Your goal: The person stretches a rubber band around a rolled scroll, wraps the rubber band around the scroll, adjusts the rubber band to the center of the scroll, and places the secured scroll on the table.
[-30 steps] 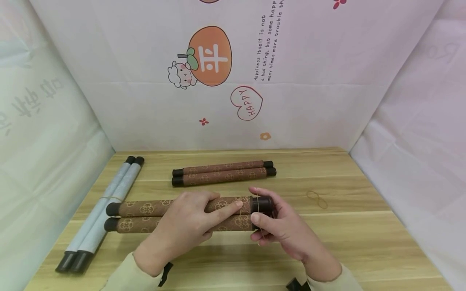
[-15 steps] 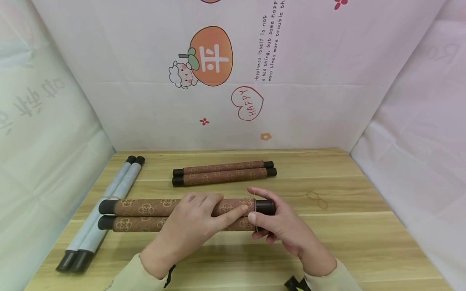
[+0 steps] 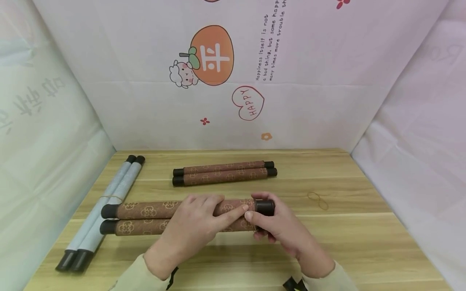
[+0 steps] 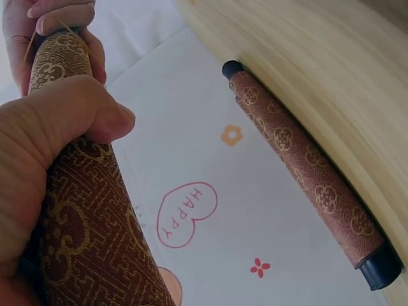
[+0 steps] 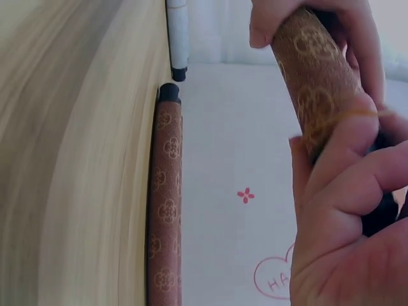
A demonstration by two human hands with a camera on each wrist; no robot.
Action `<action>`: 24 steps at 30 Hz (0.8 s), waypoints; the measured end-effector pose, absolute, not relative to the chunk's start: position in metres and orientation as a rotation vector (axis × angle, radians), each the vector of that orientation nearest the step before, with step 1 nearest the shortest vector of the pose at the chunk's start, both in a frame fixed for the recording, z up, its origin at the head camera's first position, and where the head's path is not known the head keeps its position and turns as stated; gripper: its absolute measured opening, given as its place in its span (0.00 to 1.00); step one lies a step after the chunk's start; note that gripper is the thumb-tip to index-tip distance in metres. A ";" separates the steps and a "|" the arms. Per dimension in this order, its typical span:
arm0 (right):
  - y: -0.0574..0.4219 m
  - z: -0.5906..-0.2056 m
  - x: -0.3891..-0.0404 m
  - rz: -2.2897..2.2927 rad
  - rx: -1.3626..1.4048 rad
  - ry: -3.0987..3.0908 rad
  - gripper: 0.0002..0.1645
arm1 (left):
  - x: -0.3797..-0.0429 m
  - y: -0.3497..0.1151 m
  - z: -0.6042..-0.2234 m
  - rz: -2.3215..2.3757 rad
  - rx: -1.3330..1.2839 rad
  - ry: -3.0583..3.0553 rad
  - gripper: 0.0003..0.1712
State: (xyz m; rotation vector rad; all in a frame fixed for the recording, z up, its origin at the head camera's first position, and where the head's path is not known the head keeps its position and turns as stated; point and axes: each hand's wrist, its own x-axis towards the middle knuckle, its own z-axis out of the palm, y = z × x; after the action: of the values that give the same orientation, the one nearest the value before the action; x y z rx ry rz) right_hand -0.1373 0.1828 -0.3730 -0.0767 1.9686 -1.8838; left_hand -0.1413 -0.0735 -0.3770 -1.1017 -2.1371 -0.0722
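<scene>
A brown, gold-patterned scroll (image 3: pixel 145 210) is rolled into two parallel rolls with black end caps, held above the table. My left hand (image 3: pixel 196 226) grips it across the middle from above, index finger pointing along it to the right. At the right end, my right hand (image 3: pixel 282 224) wraps the rolls, thumb on the near one and fingers behind and below. A thin yellowish rubber band (image 5: pixel 344 116) crosses the patterned cover by the right fingers in the right wrist view. Its strands stretch toward those fingers in the left wrist view. The far side of the band is hidden.
Behind the hands lies a smaller brown scroll (image 3: pixel 222 176), also in two rolls. On the left, a pale blue scroll (image 3: pixel 109 210) with a band (image 3: pixel 111 197) round it lies slanted. A loose, twisted rubber band (image 3: pixel 317 201) rests on the right. White printed cloth (image 3: pixel 174 121) encloses the table (image 3: pixel 349 242).
The rubber band has moved left from the black end caps onto the patterned cover. The scroll has shifted slightly left, and my right fingers have drawn in closer round its end.
</scene>
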 end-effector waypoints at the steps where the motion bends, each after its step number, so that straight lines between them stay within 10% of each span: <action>1: 0.181 -0.373 -0.136 -1.904 -0.061 1.977 0.43 | -0.142 -0.073 -0.377 -0.087 -1.100 -2.144 0.38; 8: 0.167 -0.380 -0.125 -2.063 0.035 2.042 0.43 | -0.145 -0.071 -0.381 -0.131 -1.063 -2.197 0.48; 16: 0.154 -0.390 -0.110 -2.154 0.077 2.221 0.65 | -0.148 -0.070 -0.383 -0.149 -0.977 -2.242 0.47; 24: 0.141 -0.399 -0.102 -1.978 -0.276 2.946 0.55 | -0.146 -0.069 -0.385 -0.073 -0.917 -2.263 0.53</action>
State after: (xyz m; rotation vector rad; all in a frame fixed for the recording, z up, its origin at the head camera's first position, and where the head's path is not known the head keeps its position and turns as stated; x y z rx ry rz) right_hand -0.1021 0.1409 -0.3991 -0.2763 2.9458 -1.9775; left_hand -0.1457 -0.0689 -0.3846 -0.9174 -2.2631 -0.0725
